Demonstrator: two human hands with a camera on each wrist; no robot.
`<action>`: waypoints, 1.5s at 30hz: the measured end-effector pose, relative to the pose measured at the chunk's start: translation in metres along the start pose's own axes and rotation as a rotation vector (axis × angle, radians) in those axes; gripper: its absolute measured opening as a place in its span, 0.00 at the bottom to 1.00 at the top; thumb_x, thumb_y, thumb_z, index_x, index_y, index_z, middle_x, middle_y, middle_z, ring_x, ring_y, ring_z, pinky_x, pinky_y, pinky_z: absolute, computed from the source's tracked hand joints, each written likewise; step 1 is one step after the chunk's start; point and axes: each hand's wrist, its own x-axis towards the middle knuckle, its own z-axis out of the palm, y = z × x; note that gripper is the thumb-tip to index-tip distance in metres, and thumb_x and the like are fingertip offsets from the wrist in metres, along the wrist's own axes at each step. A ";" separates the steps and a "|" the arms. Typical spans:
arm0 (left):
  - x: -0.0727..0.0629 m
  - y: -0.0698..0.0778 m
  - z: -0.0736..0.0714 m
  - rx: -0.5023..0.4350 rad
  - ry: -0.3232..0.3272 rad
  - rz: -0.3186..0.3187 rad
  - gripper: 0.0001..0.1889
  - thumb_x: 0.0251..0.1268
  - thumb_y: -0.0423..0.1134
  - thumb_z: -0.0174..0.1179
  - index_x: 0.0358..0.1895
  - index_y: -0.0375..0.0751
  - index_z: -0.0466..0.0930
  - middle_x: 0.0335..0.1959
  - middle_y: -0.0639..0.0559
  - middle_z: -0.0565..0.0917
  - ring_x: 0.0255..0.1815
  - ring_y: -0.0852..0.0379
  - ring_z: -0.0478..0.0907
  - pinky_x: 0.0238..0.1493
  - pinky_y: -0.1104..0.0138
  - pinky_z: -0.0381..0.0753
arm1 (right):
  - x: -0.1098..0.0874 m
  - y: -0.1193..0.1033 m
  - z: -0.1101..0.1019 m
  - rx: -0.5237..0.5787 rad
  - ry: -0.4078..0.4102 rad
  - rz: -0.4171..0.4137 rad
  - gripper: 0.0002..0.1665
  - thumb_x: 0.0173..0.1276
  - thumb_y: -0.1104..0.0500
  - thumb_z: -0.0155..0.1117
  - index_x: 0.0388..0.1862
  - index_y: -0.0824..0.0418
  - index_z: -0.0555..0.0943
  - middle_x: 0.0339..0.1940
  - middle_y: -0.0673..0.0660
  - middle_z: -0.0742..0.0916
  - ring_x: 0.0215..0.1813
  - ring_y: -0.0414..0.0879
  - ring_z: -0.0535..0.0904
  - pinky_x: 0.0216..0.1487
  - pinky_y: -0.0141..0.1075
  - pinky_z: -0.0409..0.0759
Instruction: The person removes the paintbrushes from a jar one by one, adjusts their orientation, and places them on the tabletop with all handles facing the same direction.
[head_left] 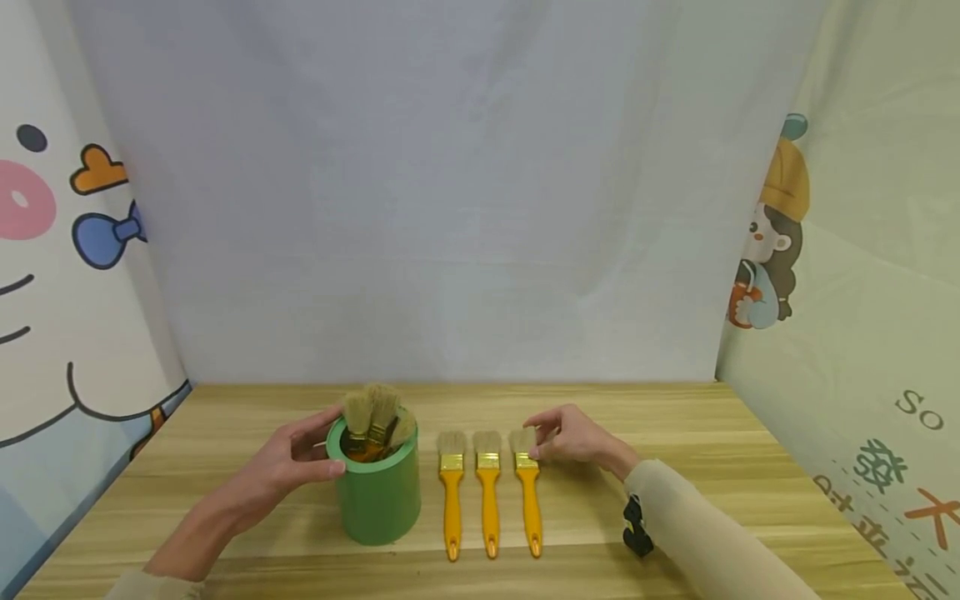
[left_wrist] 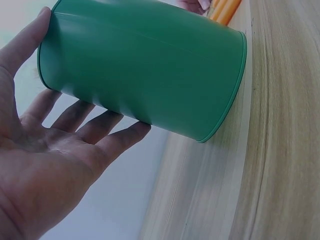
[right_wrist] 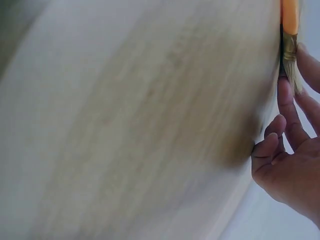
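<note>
My left hand (head_left: 291, 460) holds a green cylindrical container (head_left: 381, 504) by its side, thumb at the rim and fingers spread along the wall. Several paintbrushes (head_left: 382, 407) stand in it, bristles up. To its right, a left paintbrush (head_left: 452, 504), a middle paintbrush (head_left: 489, 504) and a right paintbrush (head_left: 530, 504) lie in a row, with yellow-orange handles toward me. At the bristle end of the right one, my right hand (head_left: 576, 437) pinches the brush between thumb and fingers. The right wrist view shows that paintbrush (right_wrist: 290, 50) between them.
A wood-grain table (head_left: 637, 575) lies under everything. Behind it hangs a plain pale curtain (head_left: 465, 208). Printed cloths with cartoon figures close off the left and right sides. A black band (head_left: 637, 527) sits on the right wrist.
</note>
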 end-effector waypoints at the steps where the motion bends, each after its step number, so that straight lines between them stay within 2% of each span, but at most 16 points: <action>1: 0.000 0.000 0.000 0.000 0.001 -0.001 0.46 0.75 0.34 0.63 0.85 0.30 0.41 0.80 0.22 0.55 0.72 0.28 0.68 0.59 0.61 0.81 | 0.000 -0.001 0.000 0.002 0.003 0.002 0.30 0.64 0.66 0.77 0.63 0.77 0.81 0.36 0.56 0.88 0.38 0.45 0.79 0.42 0.38 0.78; 7: 0.001 0.001 0.000 0.004 0.002 -0.001 0.47 0.75 0.34 0.63 0.85 0.31 0.41 0.80 0.23 0.56 0.72 0.28 0.68 0.59 0.61 0.81 | 0.000 0.000 -0.001 0.022 0.008 0.006 0.30 0.64 0.68 0.77 0.63 0.78 0.80 0.37 0.61 0.86 0.35 0.46 0.76 0.38 0.38 0.75; 16: 0.001 0.001 0.000 0.003 -0.002 0.008 0.45 0.75 0.33 0.62 0.85 0.31 0.42 0.80 0.23 0.56 0.72 0.28 0.68 0.59 0.61 0.81 | 0.000 0.004 -0.001 -0.002 -0.002 0.008 0.29 0.66 0.65 0.77 0.63 0.76 0.82 0.37 0.57 0.85 0.34 0.43 0.76 0.35 0.35 0.74; 21: 0.001 0.000 0.000 0.004 -0.004 0.005 0.45 0.76 0.33 0.62 0.85 0.31 0.42 0.80 0.23 0.55 0.73 0.28 0.68 0.59 0.61 0.81 | -0.003 0.002 -0.002 0.016 0.009 0.048 0.31 0.66 0.64 0.77 0.66 0.75 0.80 0.41 0.59 0.84 0.36 0.46 0.77 0.37 0.37 0.75; 27: 0.000 0.001 0.000 0.006 -0.001 -0.002 0.46 0.76 0.33 0.62 0.85 0.31 0.41 0.80 0.23 0.56 0.72 0.28 0.69 0.58 0.61 0.81 | -0.008 -0.004 -0.003 0.031 0.094 0.099 0.31 0.63 0.65 0.79 0.65 0.70 0.82 0.51 0.64 0.84 0.45 0.52 0.80 0.45 0.44 0.81; 34: 0.000 -0.001 -0.001 0.002 -0.003 -0.001 0.45 0.76 0.33 0.62 0.85 0.30 0.41 0.79 0.22 0.56 0.71 0.31 0.70 0.58 0.61 0.81 | -0.010 -0.015 -0.003 -0.051 0.173 -0.031 0.18 0.65 0.65 0.77 0.52 0.70 0.88 0.47 0.61 0.90 0.51 0.56 0.82 0.53 0.44 0.74; 39: 0.000 -0.002 -0.002 -0.003 0.000 0.003 0.45 0.76 0.32 0.61 0.85 0.30 0.41 0.80 0.23 0.56 0.71 0.32 0.70 0.58 0.61 0.82 | -0.010 -0.037 0.001 -0.048 0.160 -0.091 0.12 0.67 0.63 0.76 0.48 0.66 0.88 0.40 0.53 0.90 0.41 0.50 0.84 0.45 0.41 0.80; 45: -0.001 -0.001 -0.001 -0.006 0.005 -0.015 0.46 0.76 0.33 0.62 0.85 0.31 0.40 0.80 0.23 0.56 0.73 0.30 0.69 0.59 0.61 0.81 | -0.008 -0.074 0.015 -0.019 0.130 -0.168 0.11 0.69 0.61 0.76 0.47 0.62 0.88 0.36 0.51 0.89 0.35 0.46 0.84 0.36 0.37 0.81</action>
